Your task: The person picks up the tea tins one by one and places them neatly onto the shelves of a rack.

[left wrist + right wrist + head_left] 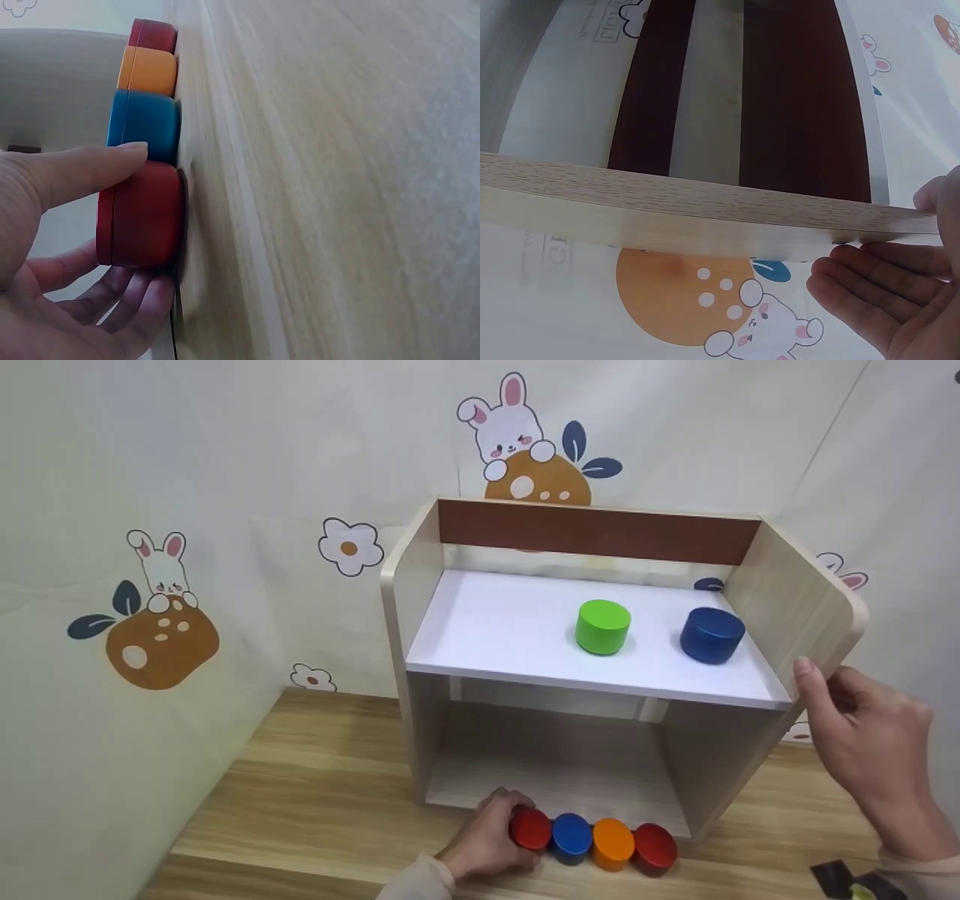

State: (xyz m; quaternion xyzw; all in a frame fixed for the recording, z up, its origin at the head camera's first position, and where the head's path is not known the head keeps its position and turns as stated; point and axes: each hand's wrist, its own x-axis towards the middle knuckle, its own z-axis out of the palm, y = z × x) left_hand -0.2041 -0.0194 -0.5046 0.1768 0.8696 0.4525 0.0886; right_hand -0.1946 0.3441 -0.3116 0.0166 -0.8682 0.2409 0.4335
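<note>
A red round tin (530, 830) with a lid seam stands at the left end of a row on the table. My left hand (491, 836) grips it, with the thumb (97, 169) on one side and the fingers curled about the other. To its right stand a blue tin (571, 838), an orange tin (613, 844) and another red tin (655, 850). My right hand (874, 735) holds the front edge of the right side panel (705, 199) of a small wooden shelf, its thumb on one face and its fingers on the other.
On the shelf's white upper board (495, 622) stand a green tin (603, 627) and a dark blue tin (712, 635). A brown back rail (600, 531) runs behind them. The lower compartment (547, 750) opens right behind the row. A patterned cloth wall (225, 457) surrounds the wooden table (300, 780).
</note>
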